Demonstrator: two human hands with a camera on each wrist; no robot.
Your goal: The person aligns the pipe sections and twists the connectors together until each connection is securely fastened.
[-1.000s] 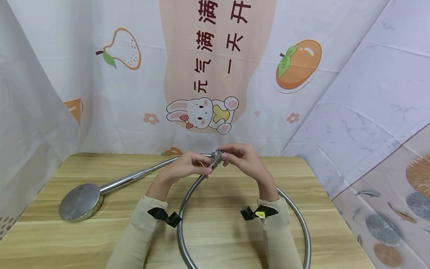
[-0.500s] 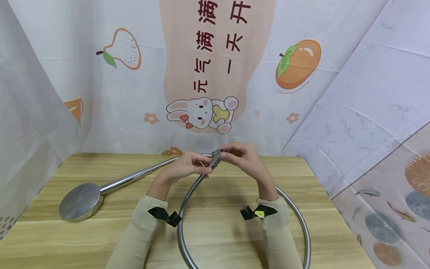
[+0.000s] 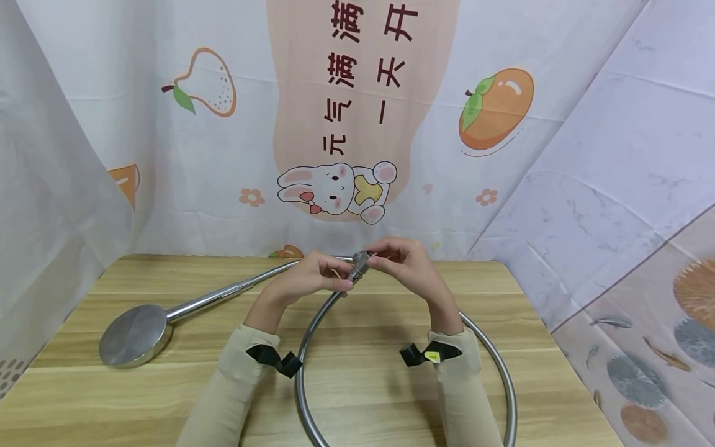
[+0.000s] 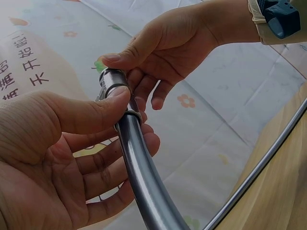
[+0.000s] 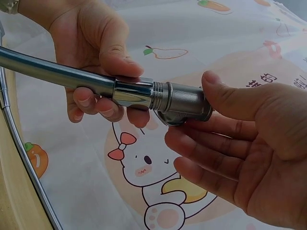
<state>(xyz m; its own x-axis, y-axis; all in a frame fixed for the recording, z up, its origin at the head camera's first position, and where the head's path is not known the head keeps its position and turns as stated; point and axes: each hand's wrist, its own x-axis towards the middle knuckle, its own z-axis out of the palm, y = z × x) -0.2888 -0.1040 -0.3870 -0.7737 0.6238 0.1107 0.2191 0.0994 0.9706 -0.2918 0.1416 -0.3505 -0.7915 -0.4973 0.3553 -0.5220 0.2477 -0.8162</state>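
Note:
In the head view both hands meet over the far edge of the table. My left hand pinches the chrome end nut of a flexible metal shower hose between thumb and fingers. My right hand holds a short grey metal pipe fitting, its thumb at the outer end and its fingers underneath. Between nut and fitting, a few screw threads show in the right wrist view, with the two parts in line. From the left wrist view, the hose curves down away from the left thumb.
A round shower head with a chrome handle lies on the left of the wooden table. The hose loops below both forearms. A printed cloth hangs close behind the table.
The grey fitting turns slightly and the right fingers shift a little on it. The left hand, the hose loop and the shower head stay in place.

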